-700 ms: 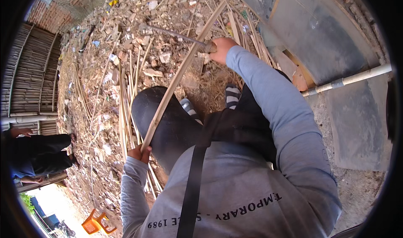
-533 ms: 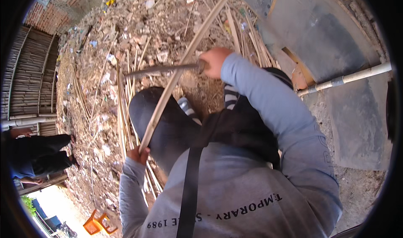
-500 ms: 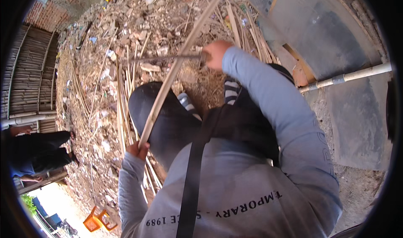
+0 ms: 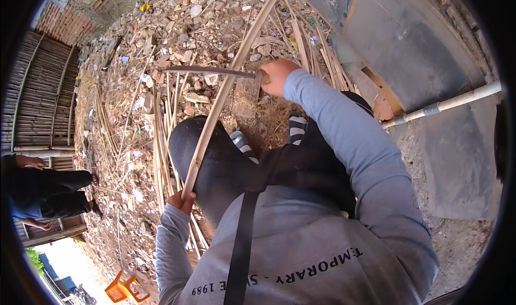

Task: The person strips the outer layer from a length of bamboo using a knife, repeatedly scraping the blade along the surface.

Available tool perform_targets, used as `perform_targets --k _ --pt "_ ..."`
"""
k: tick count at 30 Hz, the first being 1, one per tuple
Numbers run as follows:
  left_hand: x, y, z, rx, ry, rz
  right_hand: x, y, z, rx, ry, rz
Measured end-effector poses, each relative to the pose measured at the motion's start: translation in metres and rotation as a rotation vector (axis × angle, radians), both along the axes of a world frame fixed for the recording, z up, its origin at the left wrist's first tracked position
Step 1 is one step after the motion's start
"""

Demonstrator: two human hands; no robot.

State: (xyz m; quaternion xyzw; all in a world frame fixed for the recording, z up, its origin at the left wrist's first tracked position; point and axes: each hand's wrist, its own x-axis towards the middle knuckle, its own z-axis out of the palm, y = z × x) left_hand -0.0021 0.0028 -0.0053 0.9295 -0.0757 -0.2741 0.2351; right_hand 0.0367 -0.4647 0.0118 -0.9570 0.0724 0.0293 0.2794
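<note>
Gripped in my left hand (image 4: 181, 201) is the near end of a long, pale split-bamboo strip (image 4: 215, 108), which slants up and away to the right over my left knee. My right hand (image 4: 278, 77) is closed round the short handle of a machete (image 4: 201, 70) with a dark, slightly curved blade. That blade points left and crosses the strip's upper part; whether its edge bites into the strip I cannot tell. The fingers of my right hand are partly hidden from above.
Rubble and dry litter (image 4: 161, 52) cover the ground, with more bamboo strips (image 4: 159, 149) lying beside my left knee. On the left stands another person (image 4: 54, 189) near a bamboo wall (image 4: 40, 95). An orange plastic chair (image 4: 124, 288) is at lower left; grey panels (image 4: 414, 41) lie to the right.
The machete blade, blurred before, now shows sharply and sits slightly higher at its left end. The strip's upper end has shifted a little left and down. Both hands keep their hold.
</note>
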Motion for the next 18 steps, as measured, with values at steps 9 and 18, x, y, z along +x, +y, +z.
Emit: perform_targets --k 9,18 --pt "-0.003 -0.007 0.009 0.047 -0.077 -0.052 0.005 -0.016 0.000 0.002 0.010 -0.104" --pt "0.007 -0.003 0.004 0.029 -0.048 -0.063 0.015 -0.032 -0.019 -0.014 0.029 -0.117"
